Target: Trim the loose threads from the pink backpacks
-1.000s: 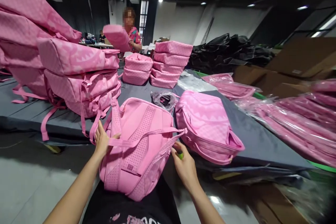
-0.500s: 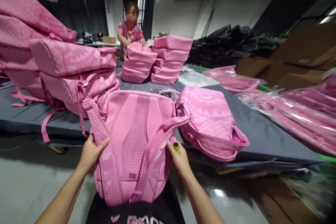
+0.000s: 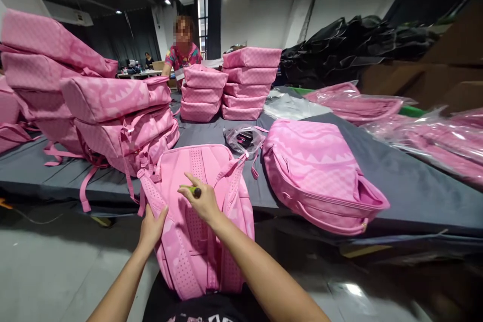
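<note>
While the pink backpack (image 3: 204, 221) stands upright against the person's lap at the near edge of the grey table (image 3: 396, 181), back panel facing the camera, the left hand (image 3: 151, 229) clamps onto its left side just below the shoulder strap (image 3: 151, 196). The right hand (image 3: 202, 201) sits over the middle of the perforated back panel, fingers curled around a small green-tipped tool (image 3: 196, 191), forefinger stretched out. So the hands are close, but apart. Just to the right, a second pink backpack (image 3: 320, 173) lies flat on the table. A pile of pink backpacks (image 3: 94, 105) rises at left, and two neat stacks (image 3: 230, 85) stand further back, where another person (image 3: 183, 53) works.
</note>
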A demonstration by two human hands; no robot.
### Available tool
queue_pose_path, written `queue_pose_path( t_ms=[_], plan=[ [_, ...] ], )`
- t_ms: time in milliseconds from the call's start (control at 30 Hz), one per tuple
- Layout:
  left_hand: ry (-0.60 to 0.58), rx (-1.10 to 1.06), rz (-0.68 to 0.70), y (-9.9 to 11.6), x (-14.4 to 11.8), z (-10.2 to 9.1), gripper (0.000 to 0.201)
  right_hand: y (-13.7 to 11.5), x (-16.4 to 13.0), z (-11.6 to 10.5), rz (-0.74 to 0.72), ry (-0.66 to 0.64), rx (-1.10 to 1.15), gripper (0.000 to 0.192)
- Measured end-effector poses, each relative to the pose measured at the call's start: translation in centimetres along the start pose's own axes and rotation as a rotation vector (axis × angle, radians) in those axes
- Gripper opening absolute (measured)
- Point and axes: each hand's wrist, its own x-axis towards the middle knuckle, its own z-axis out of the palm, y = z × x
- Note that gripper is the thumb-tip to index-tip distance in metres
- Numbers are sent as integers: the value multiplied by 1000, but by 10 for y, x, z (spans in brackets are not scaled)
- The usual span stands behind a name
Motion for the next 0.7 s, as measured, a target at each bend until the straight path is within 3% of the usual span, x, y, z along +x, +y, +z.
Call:
queue_pose_path(
  t_ms=[100,167,233,300,367,433,533,633,700],
  plan=[
    [23,12,-25,-4,-1,-6,63,44,-2,7,-164,-3,-245,36],
    [24,44,-51,-5,-3,-10,69,84,-20,-13,-125,33,-350,34],
    [131,152,-11,2,-6,-13,84,119,-44,-42,-40,89,-440,34],
    [331,273,166,20,-9,-11,89,143,-63,-63,17,128,-516,35],
    [403,320,482,50,-7,-2,71,153,-73,-65,28,155,-553,38],
    [210,325,842,89,0,16,47,153,-74,-52,36,195,-551,39],
    [-168,467,1231,150,21,55,37,148,-70,-29,56,266,-536,38],
    [-311,685,1403,196,44,94,39,148,-72,-21,39,279,-525,41],
    [-363,755,1446,212,56,112,42,151,-77,-22,42,274,-503,44]
  ],
)
